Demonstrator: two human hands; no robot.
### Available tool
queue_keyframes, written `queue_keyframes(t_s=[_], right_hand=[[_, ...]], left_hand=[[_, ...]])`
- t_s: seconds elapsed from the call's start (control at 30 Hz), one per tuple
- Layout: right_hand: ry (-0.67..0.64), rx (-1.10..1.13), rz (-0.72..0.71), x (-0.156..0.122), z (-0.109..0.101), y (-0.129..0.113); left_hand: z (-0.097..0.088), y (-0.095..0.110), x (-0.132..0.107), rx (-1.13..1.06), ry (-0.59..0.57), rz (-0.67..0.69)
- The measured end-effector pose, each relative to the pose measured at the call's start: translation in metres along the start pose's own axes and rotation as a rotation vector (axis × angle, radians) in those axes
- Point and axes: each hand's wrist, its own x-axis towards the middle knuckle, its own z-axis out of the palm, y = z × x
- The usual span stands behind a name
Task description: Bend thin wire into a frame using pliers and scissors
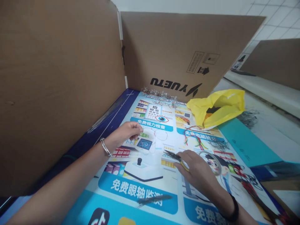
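Pinching a clear rimless glasses frame (152, 137), the left hand (125, 132) is steadying it flat on the printed poster (140, 187). Small pliers (173, 155) are being gripped by the closed right hand (195, 170), tips aimed toward the frame. Contents of the yellow bag (217, 106) are hidden, apart from something dark at its mouth.

The single head camera looked forward and steeply down from close above the poster-covered table (145, 190), toward its far edge, where cardboard walls (58, 78) closed off the left side and back. The near edge lay just beneath the lens.
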Motion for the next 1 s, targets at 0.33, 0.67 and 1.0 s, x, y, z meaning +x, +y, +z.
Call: queue_keyframes(t_s=[0.33,0.67,1.0], right_hand=[[0.089,0.031,-0.099,-0.001,0.013,-0.015],[0.06,0.068,-0.199,0.004,0.009,-0.039],[0.089,0.111,-0.152,0.018,0.008,-0.05]], left_hand=[[0.022,-0.03,0.008,0.119,-0.105,-0.161],[0.023,-0.032,0.009,0.141,-0.103,-0.171],[0.023,-0.029,0.008,0.11,-0.11,-0.183]])
